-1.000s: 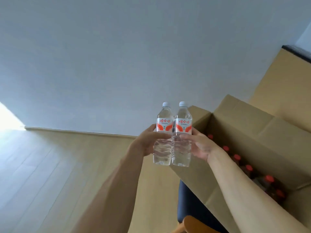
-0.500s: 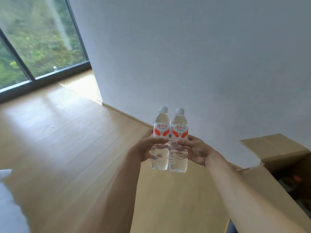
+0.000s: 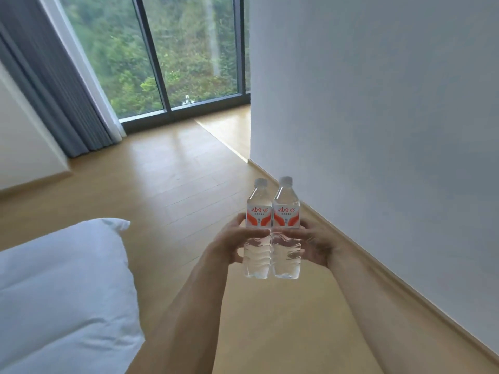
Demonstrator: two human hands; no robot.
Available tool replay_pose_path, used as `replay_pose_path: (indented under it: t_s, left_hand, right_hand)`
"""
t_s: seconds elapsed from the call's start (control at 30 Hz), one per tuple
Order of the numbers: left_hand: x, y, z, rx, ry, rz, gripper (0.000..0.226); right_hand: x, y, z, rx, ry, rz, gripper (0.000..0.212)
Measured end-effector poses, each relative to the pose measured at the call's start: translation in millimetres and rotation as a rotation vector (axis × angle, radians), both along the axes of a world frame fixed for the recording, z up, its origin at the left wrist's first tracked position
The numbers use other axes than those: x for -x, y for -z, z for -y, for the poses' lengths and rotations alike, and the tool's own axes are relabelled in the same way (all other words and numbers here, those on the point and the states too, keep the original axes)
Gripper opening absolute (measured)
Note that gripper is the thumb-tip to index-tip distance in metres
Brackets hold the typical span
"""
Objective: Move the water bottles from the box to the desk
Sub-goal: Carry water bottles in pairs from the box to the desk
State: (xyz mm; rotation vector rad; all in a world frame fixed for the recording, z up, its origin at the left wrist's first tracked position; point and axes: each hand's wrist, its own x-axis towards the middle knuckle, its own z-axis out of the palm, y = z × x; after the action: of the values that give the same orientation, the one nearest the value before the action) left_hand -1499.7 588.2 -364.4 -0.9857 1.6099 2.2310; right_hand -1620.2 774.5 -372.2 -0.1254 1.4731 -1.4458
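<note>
Both hands are gripping bottles, one each, held out in front at arm's length. Left hand (image 3: pixel 232 242) is curling round the left water bottle (image 3: pixel 258 230), thumb lying across the front just under the label, fingers wrapping behind. Right hand (image 3: pixel 314 245) is doing the same on the right water bottle (image 3: pixel 286 229), thumb across the front below the label, fingers round the far side. Bottles are standing upright, side by side, touching along their length, pressed together between the two hands. Both are clear, full of water, with white caps and white-and-orange labels carrying red characters. Both are being carried in the air over the floor, resting on nothing. Neither the box nor the desk is showing in this view.

White bedding (image 3: pixel 62 295) is filling the lower left corner, near the left forearm. Wooden floor (image 3: pixel 167 184) is running under the bottles and off toward the far side of the room. White wall (image 3: pixel 378 117) is taking up the right side, its baseboard slanting down to the lower right corner, the bottles just beside it in the view. Further back, grey curtain (image 3: pixel 54 85) is hanging at the left, next to a floor-to-ceiling window (image 3: pixel 172 55) with dark frames. Green trees are showing through the glass.
</note>
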Motion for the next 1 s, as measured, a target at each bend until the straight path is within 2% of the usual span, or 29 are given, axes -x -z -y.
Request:
replay_pose_path:
  t_s: [0.23,0.5,0.73,1.0]
  left_hand:
    - [-20,-20,-28,0.115,-0.097,-0.037,0.068]
    - [-63,-14,-59,0.155,-0.26,-0.038,0.078]
    - [-128,-24,-52,0.168,-0.491,-0.036,0.074]
    - [-236,-46,-37,0.231,-0.746,-0.045,0.073]
  right_hand:
    - [-4,-19,-14,0.027,-0.083,-0.044,0.068]
    - [-22,-6,-19,-0.002,-0.228,-0.006,0.061]
    - [-60,-18,30,-0.044,-0.481,-0.076,0.064]
    - [-147,-40,98,0.039,-0.742,-0.11,0.061]
